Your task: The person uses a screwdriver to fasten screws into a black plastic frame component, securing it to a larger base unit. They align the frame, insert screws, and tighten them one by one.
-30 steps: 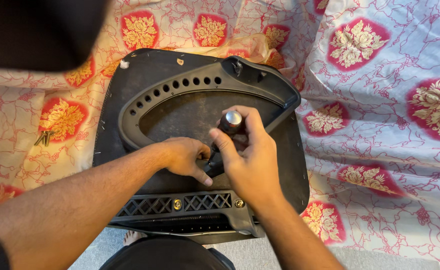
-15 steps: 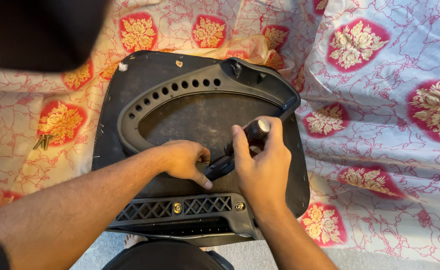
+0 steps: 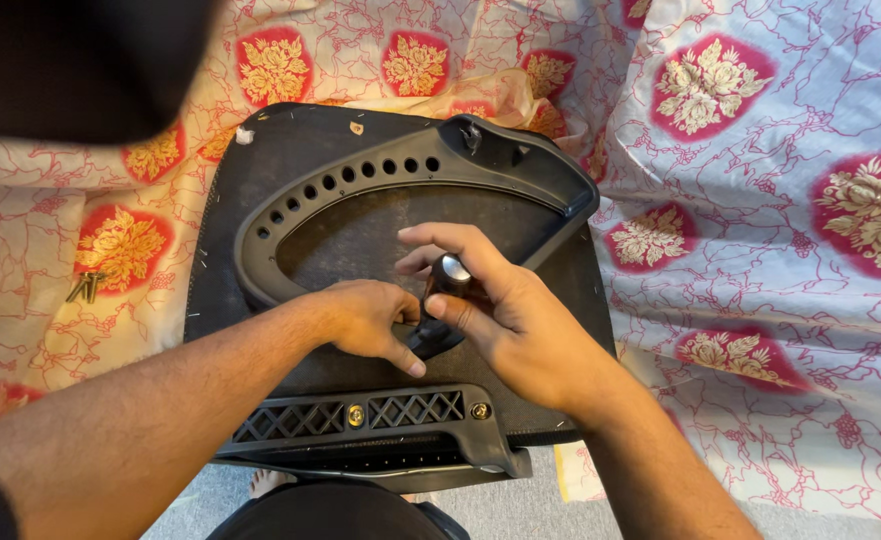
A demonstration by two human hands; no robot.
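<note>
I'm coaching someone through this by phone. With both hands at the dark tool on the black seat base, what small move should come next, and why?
Probably another short twist of the tool with the right hand: its fingers wrap the metal-capped handle, held upright, while the left hand steadies the lower end against the seat base. The tip is hidden, so whether it is seated cannot be told.

The chair seat underside (image 3: 360, 230) under my hands is black, flecked with pale specks, and its curved plastic frame (image 3: 520, 165) is dark grey. The tool (image 3: 447, 290) has a black handle with a silvery cap. The bedsheet (image 3: 760, 150) is white with thin red vein lines and red medallions bearing cream-yellow flowers. Brass-coloured screws (image 3: 86, 287) lie on it.
</note>
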